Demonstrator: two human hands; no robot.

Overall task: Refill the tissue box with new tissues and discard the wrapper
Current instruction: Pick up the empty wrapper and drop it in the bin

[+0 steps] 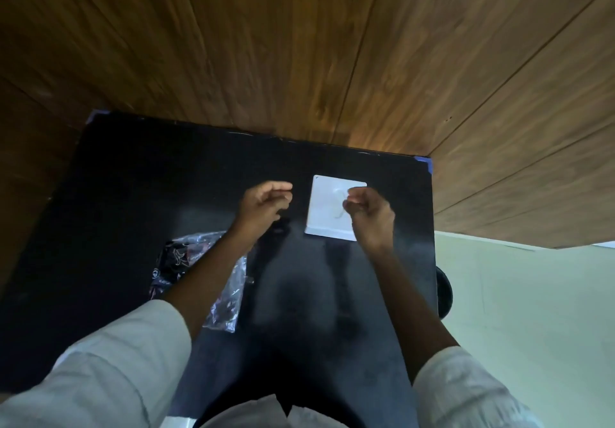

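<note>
Black table (133,178), wood-panelled wall (299,44), pale floor (532,294)

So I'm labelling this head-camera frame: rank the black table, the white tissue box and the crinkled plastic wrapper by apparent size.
1. Black table, by far the largest.
2. Plastic wrapper and white tissue box: too close to rank. The left forearm hides part of the wrapper, and the right hand covers a corner of the box.

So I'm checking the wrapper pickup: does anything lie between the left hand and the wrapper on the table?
Nothing visible blocks it. The left hand is curled above the black table, and the crinkled wrapper lies nearer the person, partly under that forearm. The white tissue box sits off to the right, by the right hand.
</note>
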